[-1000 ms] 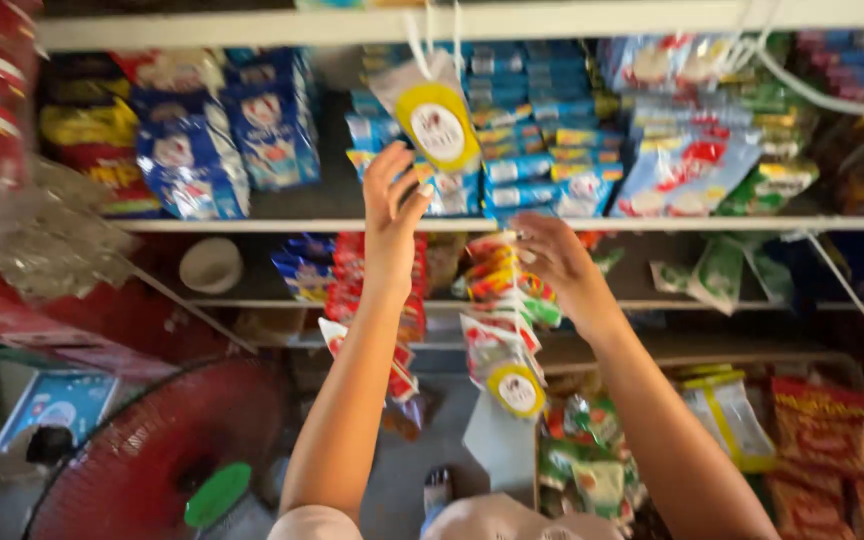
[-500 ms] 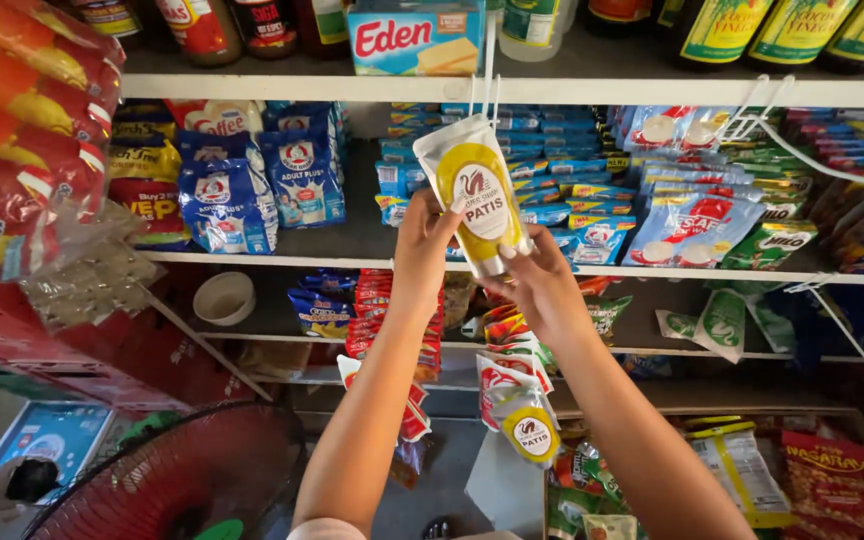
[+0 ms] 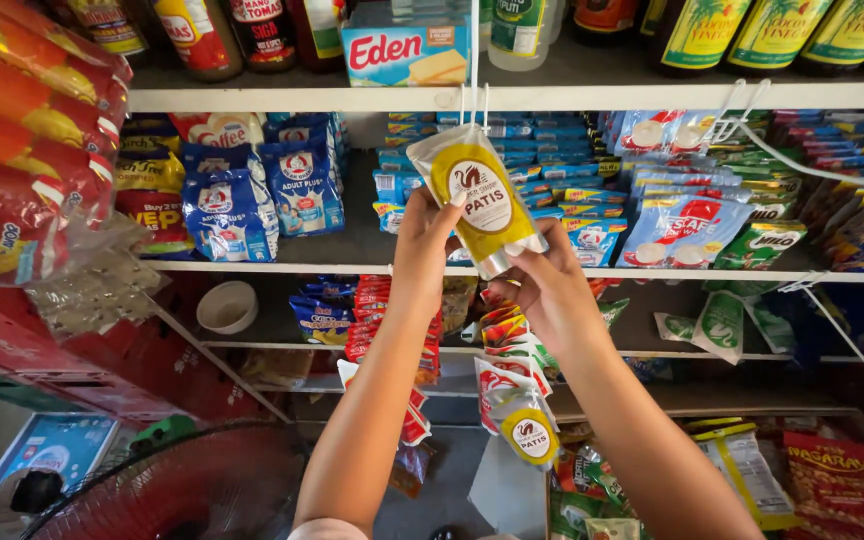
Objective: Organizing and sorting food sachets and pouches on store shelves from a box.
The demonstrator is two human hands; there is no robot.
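A clear sachet with a yellow round label hangs from a white hook under the top shelf. My left hand grips its left side, thumb on the label. My right hand holds its lower right corner from below. Beneath the hands a strip of more sachets, red-and-white and yellow-labelled, dangles down in front of the lower shelves.
Shelves hold blue pouches, stacked blue packets, bottles and a blue box on top. Red snack bags hang at left. A red fan sits low left. White wire hooks jut out at right.
The view has tilted up, showing the top shelf. Both hands rose to the hanging sachet; my right hand left the lower strip and now holds the sachet's bottom corner.
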